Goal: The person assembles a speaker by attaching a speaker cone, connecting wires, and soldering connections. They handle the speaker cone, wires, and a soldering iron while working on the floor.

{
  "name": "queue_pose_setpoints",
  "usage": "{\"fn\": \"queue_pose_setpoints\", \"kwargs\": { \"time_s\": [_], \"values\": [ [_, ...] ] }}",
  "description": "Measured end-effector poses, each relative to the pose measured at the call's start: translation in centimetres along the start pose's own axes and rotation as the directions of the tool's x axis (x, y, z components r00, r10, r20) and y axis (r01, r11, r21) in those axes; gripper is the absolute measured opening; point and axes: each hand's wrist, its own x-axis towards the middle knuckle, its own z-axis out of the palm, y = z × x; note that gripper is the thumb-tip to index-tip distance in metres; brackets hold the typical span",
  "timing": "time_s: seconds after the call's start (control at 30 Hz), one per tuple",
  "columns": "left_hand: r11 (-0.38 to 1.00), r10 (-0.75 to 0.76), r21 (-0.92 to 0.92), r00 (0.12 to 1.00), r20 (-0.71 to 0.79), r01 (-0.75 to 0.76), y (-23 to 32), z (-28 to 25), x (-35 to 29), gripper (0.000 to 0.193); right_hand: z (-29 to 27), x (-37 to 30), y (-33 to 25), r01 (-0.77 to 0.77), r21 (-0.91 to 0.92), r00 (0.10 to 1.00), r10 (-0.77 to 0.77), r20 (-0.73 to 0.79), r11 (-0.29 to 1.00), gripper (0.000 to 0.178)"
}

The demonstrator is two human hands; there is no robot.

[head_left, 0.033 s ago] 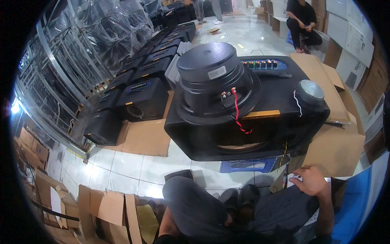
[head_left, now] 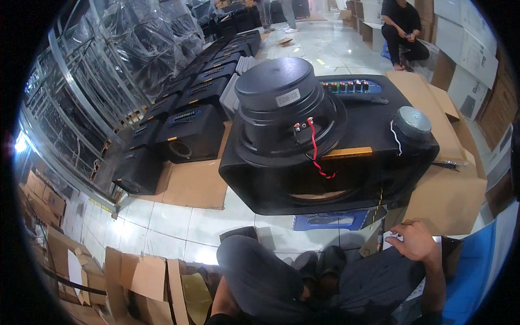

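Observation:
My right hand (head_left: 414,241) rests by my right knee, thumb and forefinger loosely apart with nothing visible between them. Of my left arm only the forearm (head_left: 225,298) shows beside my left thigh; the hand is hidden. In front of me a black speaker cabinet (head_left: 260,187) lies on a blue stool (head_left: 330,221), a round opening facing me. A large speaker driver (head_left: 284,103) sits magnet up on its left end. Red and black wires (head_left: 319,168) run from its terminals towards the opening. A small driver with a silver back (head_left: 414,120) and a white wire sits at the right end.
Rows of black speaker cabinets (head_left: 189,132) stand at the left on cardboard (head_left: 189,184). Metal racks (head_left: 81,70) stand beyond. Open cardboard boxes (head_left: 143,276) lie at lower left, more cardboard (head_left: 449,195) at right. A person (head_left: 403,32) sits at far right.

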Motion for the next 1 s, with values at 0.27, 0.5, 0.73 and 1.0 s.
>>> {"fn": "queue_pose_setpoints", "kwargs": {
  "time_s": [0.27,0.5,0.73,1.0],
  "values": [
    [0.999,0.0,-0.034,1.0,-0.012,0.0,-2.5,-1.1,-0.3,0.031,-0.2,0.0,-0.2,0.044,-0.001,0.997,-0.044,-0.068,0.999,0.035],
    [0.988,0.056,-0.141,0.994,-0.092,-0.069,-5.4,-3.5,-1.0,0.032,-0.3,0.0,-0.3,0.007,-0.011,1.0,-0.007,-0.027,1.0,0.034],
    [0.994,-0.033,-0.106,0.967,-0.252,0.007,-5.1,-14.4,-5.8,0.031,0.4,0.0,0.3,0.034,-0.009,0.998,-0.034,-0.06,0.999,0.034],
    [0.455,-0.063,-0.738,0.808,-0.586,-0.499,1.5,-28.8,-18.4,0.019,-2.0,1.6,-2.4,0.166,0.142,0.986,-0.164,-0.025,0.976,0.03]
  ]
}}
